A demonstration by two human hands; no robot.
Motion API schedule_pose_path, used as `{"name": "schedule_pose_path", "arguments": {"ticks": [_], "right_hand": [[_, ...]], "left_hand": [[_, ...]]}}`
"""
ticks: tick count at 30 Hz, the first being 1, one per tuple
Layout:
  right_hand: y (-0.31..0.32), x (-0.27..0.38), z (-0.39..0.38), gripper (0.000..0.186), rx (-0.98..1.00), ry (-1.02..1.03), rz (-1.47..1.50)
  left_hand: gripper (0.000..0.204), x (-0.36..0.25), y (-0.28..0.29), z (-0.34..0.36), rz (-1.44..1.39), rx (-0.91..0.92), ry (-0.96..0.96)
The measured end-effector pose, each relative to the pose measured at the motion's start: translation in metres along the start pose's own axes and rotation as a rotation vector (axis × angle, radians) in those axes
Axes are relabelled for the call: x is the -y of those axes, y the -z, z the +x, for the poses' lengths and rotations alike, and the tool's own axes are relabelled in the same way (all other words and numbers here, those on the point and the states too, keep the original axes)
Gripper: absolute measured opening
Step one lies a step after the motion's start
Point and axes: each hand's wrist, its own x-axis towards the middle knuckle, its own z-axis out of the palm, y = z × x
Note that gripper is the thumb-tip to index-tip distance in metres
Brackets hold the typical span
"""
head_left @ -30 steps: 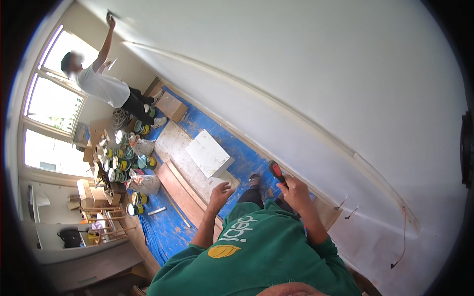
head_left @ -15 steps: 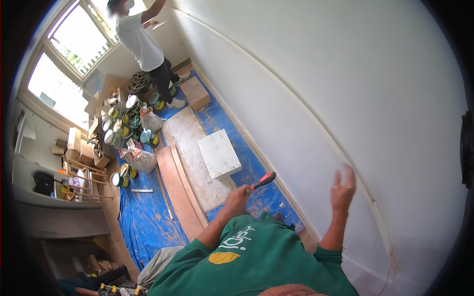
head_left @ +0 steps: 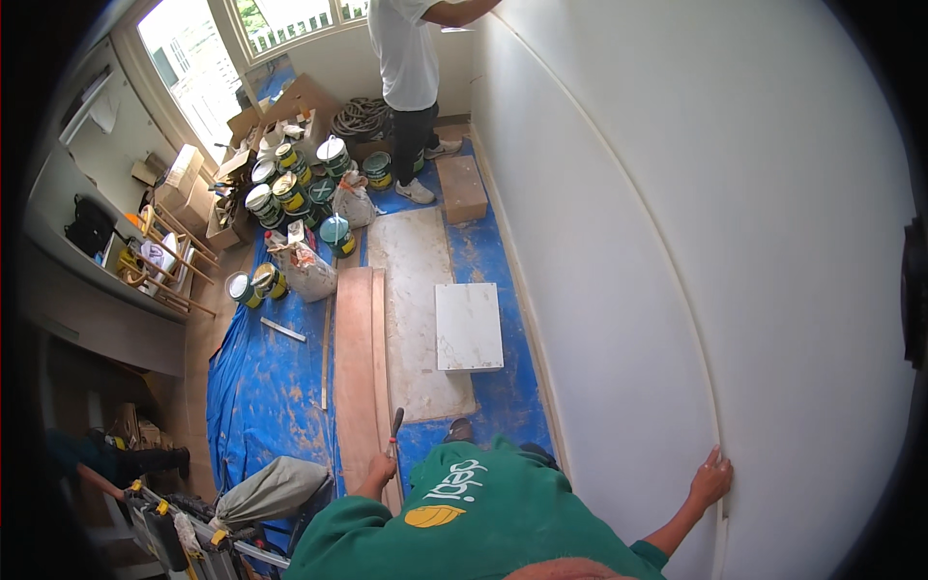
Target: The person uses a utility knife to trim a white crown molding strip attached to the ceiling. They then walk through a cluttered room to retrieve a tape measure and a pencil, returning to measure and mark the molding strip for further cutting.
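Note:
My left hand (head_left: 379, 470), low and left of the green shirt front, is closed round a hand tool (head_left: 395, 435) with a red-and-black handle. The handle points up and away; the working end is hidden by my hand, so its kind cannot be told. My right hand (head_left: 712, 479) is at the wall on the right. Its fingers are partly curled on a thin pale trim strip (head_left: 698, 333) that runs along the wall, one finger lying along it. A white box-like step (head_left: 469, 327) is on the floor ahead of me.
A reddish plank (head_left: 354, 338) lies left of a stained pale board (head_left: 411, 261) on blue sheeting (head_left: 275, 377). Paint buckets (head_left: 338, 235) and sacks (head_left: 307, 273) crowd the far left. A co-worker (head_left: 406, 68) stands by the far wall. A folded ladder (head_left: 227, 546) is lower left.
My right hand has come down from mid-air onto the trim strip. My left hand has lowered with the tool, whose handle now points upward. The view has turned left.

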Motion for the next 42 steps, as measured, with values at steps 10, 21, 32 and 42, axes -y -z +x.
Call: {"name": "schedule_pose_path", "arguments": {"ticks": [10,21,32,42], "right_hand": [[0.024,0.274,-0.034,0.028,-0.03,0.767,0.904],[-0.229,0.428,-0.128,0.027,1.041,1.756,0.58],[-0.198,0.459,-0.214,0.02,0.913,1.97,0.4],[0.065,0.46,-0.455,0.018,1.052,2.381,1.028]], "left_hand": [[0.031,0.005,-0.06,-0.03,-0.421,-0.058,0.105],[0.031,0.024,-0.231,-0.18,-0.75,-0.575,0.406],[0.023,0.009,-0.3,-0.229,-1.086,-1.072,0.727],[0.017,0.013,0.082,-0.204,-0.635,-1.03,0.073]]}}
